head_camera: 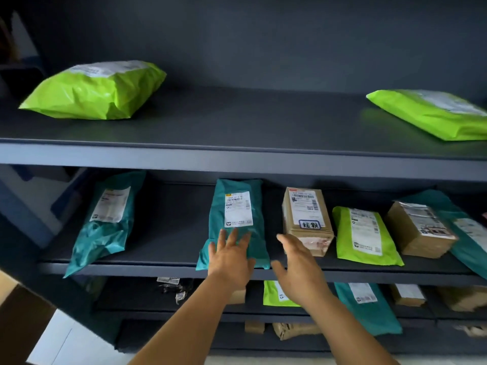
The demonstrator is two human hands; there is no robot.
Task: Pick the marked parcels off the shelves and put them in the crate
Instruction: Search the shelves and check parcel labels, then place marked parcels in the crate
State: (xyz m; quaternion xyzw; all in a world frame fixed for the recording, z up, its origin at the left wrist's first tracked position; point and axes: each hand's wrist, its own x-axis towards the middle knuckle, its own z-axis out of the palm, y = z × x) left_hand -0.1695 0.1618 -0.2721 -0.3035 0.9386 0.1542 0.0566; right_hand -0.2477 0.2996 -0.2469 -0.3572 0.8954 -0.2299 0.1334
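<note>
Head view shows me the big dark metal shelves (237, 151). The small brown cardboard box with a hand-written blue sticker (307, 219) sits on the middle shelf. I think it is the marked one. I would grab it by both sides. My right hand (296, 267), fingers apart, is just beside its near corner. My left hand (230, 255), fingers spread, rests on the long teal plastic bag (237, 219).

You can read a handwritten sticker, 超期, on the brown box (307, 219) near the middle shelf's (168, 268) front edge; other labels blur.
</note>
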